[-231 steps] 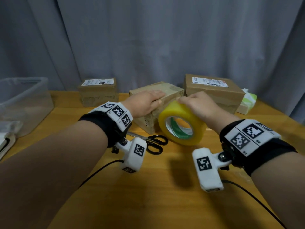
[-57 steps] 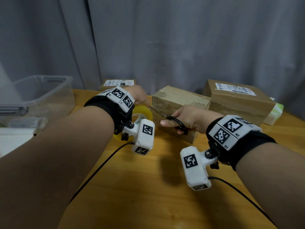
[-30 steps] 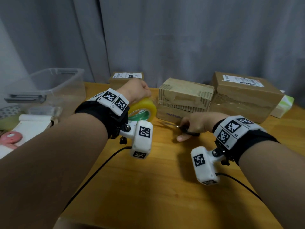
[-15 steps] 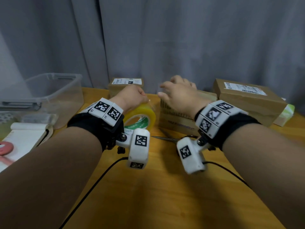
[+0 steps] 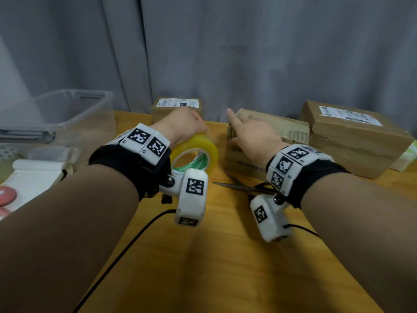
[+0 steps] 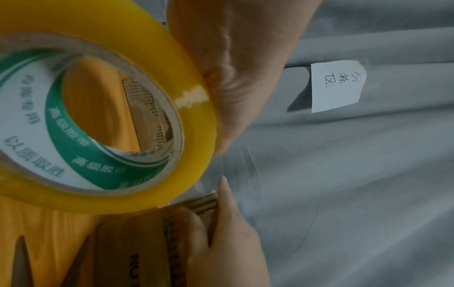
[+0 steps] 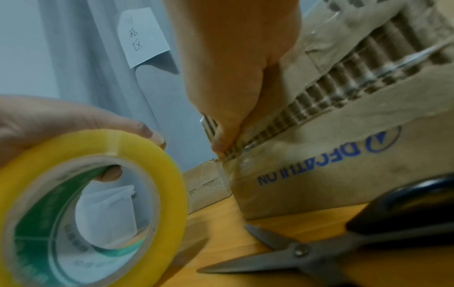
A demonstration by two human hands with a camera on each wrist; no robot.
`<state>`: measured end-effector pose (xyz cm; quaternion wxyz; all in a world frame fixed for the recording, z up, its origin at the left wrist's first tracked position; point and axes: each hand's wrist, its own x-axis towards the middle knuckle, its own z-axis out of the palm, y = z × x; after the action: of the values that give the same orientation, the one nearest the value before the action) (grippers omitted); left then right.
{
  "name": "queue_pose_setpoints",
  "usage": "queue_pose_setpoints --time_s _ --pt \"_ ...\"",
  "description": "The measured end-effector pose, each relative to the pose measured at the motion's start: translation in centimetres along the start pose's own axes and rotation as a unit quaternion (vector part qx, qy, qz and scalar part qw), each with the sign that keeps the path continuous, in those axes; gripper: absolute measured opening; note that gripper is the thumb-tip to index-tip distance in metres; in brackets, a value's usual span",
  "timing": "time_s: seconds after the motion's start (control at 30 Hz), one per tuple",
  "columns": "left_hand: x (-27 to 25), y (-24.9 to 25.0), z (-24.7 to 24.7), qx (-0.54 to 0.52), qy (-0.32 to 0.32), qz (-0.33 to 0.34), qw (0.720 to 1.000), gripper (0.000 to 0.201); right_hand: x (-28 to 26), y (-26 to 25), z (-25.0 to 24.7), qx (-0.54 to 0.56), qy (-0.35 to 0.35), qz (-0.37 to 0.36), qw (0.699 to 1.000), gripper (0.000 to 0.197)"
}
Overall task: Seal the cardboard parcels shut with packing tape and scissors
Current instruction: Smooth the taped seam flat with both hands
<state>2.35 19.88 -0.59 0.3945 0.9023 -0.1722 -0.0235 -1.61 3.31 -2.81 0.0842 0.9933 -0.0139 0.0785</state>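
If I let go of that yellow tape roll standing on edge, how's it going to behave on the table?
The tape roll stands on its round rim in the left hand, so it would probably roll or topple flat. Its glossy surface looks slippery. The thick wound band suggests some heft for its size.

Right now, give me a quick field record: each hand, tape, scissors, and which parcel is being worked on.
left hand: grips the tape roll, thumb inside the core
right hand: presses on the left end of the middle parcel, thumb on its corrugated edge
scissors: lying on the table before the middle parcel, blades apart, no hand on them
other parcels: small labelled box behind the left hand; large labelled box on the right
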Motion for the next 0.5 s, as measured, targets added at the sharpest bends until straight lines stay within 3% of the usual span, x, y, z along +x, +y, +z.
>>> queue_pose_setpoints --time_s 0.13,0.23,0.3,0.4,0.5 --pt "-0.2 -0.3 0.1 -0.018 0.002 0.022 1.000 0.014 -1.7 0.8 -1.0 0.021 -0.017 -0.034 0.999 0.058" --pt "-0.5 -0.7 0.0 -0.030 0.002 0.041 0.999 0.015 -2.4 1.3 -0.7 0.102 0.011 -0.054 0.993 0.052" --pt "-0.9 -0.7 0.1 -0.030 0.004 0.059 0.998 0.016 -2.6 1.0 -0.9 0.184 0.079 -0.069 0.977 0.051" --pt "-1.5 -0.3 0.5 -0.009 0.004 0.087 0.996 0.015 -3.6 -1.7 -2.0 0.275 0.219 -0.059 0.934 0.034" --pt "-2.4 -0.1 0.7 0.008 0.006 0.099 0.995 0.009 -3.8 -3.9 -2.7 0.340 0.138 -0.005 0.930 0.025"
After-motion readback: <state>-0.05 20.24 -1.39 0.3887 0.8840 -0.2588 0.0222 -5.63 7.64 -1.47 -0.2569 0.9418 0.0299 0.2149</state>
